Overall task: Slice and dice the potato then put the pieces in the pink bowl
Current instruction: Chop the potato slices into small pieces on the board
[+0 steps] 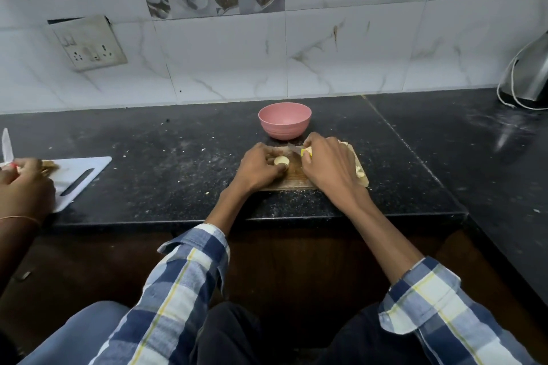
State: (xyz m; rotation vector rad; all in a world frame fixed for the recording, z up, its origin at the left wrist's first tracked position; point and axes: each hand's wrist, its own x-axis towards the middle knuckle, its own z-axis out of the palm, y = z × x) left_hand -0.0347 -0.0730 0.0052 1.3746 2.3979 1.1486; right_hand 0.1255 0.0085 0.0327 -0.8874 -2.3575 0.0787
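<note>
On the board (292, 179), the left hand (261, 167) is pinching the potato (281, 160) while the right hand (327, 164) is gripping the knife (296, 150); slicing is underway, bowl (284, 121) empty; next cut needs fingers clear.

The pale, peeled round potato piece (281, 160) lies cut face up on the brown wooden cutting board (292, 179), pinched between the thumb and fingers of the left hand (262, 167). Just right of that grip, the yellow-handled knife (299, 151) lies in the right hand (326, 161), its thin blade pointing left over the potato. Cut pale potato pieces (359, 170) lie on the board's right edge, beyond the right hand. The empty, round pink plastic bowl (284, 121) stands upright just behind both hands.
</note>
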